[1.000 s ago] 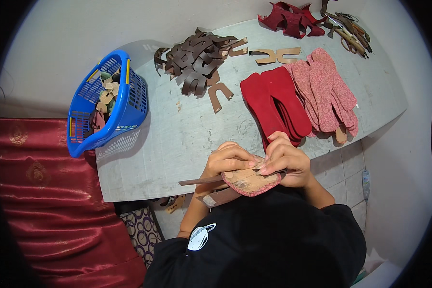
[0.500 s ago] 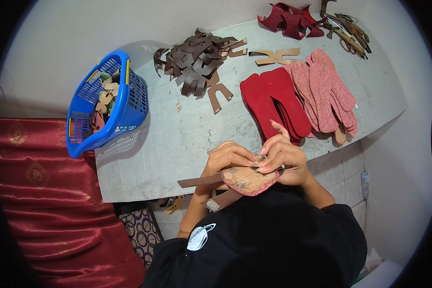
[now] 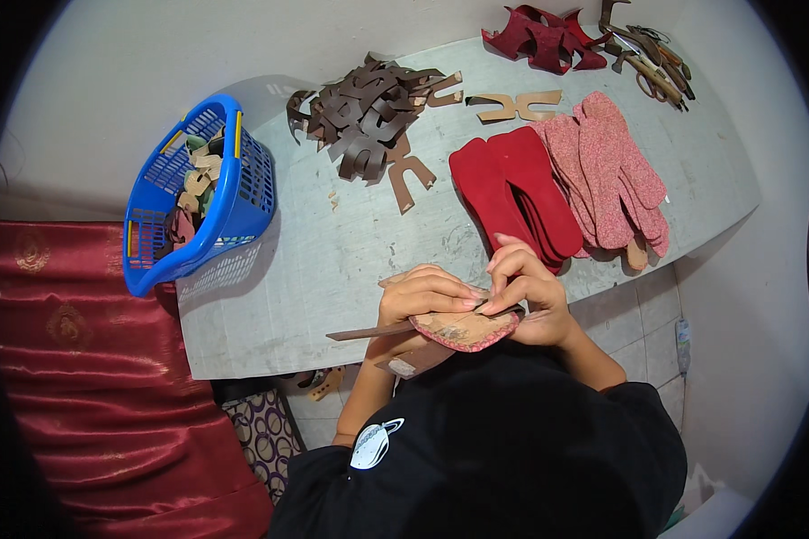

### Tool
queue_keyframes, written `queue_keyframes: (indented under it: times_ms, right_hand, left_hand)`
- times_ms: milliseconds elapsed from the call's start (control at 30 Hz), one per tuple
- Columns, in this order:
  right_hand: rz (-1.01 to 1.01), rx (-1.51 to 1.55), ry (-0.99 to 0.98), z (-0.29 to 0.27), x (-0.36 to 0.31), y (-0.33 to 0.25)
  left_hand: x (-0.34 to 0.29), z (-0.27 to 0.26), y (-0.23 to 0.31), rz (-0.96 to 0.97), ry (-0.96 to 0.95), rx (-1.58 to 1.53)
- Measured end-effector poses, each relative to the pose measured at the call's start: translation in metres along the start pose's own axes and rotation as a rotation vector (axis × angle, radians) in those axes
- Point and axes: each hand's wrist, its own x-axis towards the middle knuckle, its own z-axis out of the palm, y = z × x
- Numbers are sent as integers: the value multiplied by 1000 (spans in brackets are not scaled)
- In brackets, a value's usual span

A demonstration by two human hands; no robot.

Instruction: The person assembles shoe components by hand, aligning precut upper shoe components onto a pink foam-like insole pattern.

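Close to my chest, both hands hold a shoe sole [image 3: 463,329], its tan, worn-looking underside up and a pink-red speckled edge showing. My left hand [image 3: 427,296] grips its far left side, fingers bent over the top. Brown strap ends [image 3: 360,334] stick out to the left below that hand. With thumb and fingers pinched, my right hand [image 3: 532,301] presses on a dark strap end folded over the sole's far right part. Fingers cover much of this spot. Just beyond my hands lies a stack of red soles [image 3: 512,184].
Speckled pink soles [image 3: 602,171] lie beside the red ones. A heap of brown straps [image 3: 368,117] and a tan strap piece [image 3: 517,106] sit farther back. Red straps [image 3: 548,40] and hand tools [image 3: 652,63] occupy the far right. A blue basket [image 3: 229,198] of scraps stands at left.
The sole has tilted and risen slightly away from my chest. My right fingers have shifted and bent closer onto the strap end; the left hand keeps its grip.
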Motion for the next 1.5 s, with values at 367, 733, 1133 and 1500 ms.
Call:
queue_keyframes:
  times_ms: [367, 733, 1133, 1500]
  right_hand:
    - [-350, -886, -213, -16, 9, 5]
    - [-370, -742, -582, -18, 17, 12]
    - [-406, -515, -604, -13, 21, 12]
    - [-310, -327, -421, -4, 21, 15]
  left_hand:
    - [9, -15, 27, -104, -199, 556]
    - [5, -17, 23, -96, -243, 511]
    - [3, -22, 14, -96, -275, 399]
    - [-6, -29, 4, -123, -186, 130]
